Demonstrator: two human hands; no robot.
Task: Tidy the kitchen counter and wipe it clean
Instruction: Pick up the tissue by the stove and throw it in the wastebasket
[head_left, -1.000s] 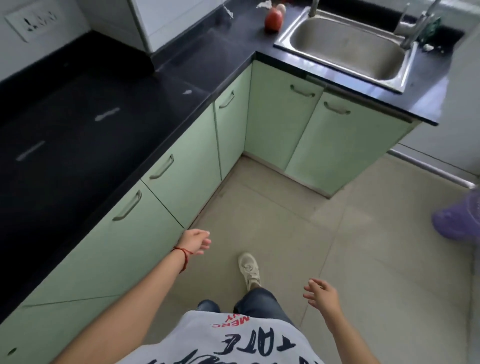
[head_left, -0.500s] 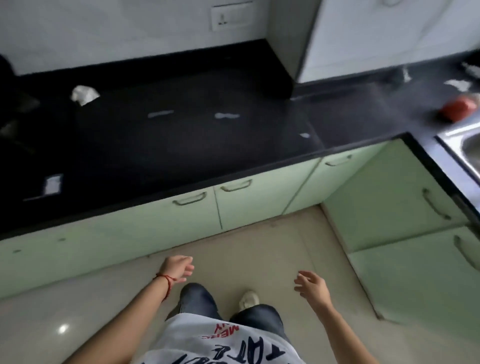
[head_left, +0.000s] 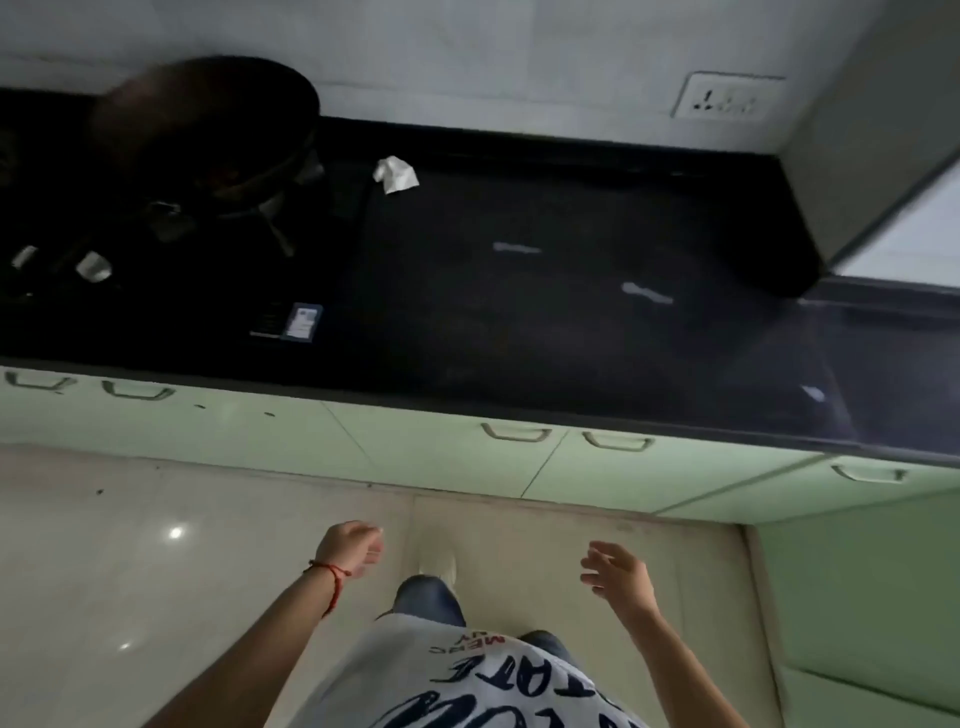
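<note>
A black kitchen counter (head_left: 519, 338) runs across the view above pale green cabinets. A crumpled white tissue (head_left: 396, 175) lies near the back wall. Small white smears (head_left: 647, 293) mark the counter's middle right. A dark round pan (head_left: 208, 135) sits on a black stove (head_left: 156, 260) at the left. A small blue-and-white label (head_left: 304, 322) shows at the stove's front right corner. My left hand (head_left: 350, 553), with a red thread on its wrist, hangs loosely curled over the floor and holds nothing. My right hand (head_left: 618, 577) is open with fingers apart, also below counter level.
Green cabinet doors with metal handles (head_left: 517, 431) line the counter's front, and more cabinets (head_left: 857, 597) turn the corner at the right. A wall socket (head_left: 724, 98) sits above the counter. A white unit (head_left: 857, 171) stands on the counter's right end. Beige tiled floor (head_left: 156, 571) lies underfoot.
My view has swung left from the sink corner to the stove end of the counter. The pan and tissue have come into sight. Both hands stay low and empty.
</note>
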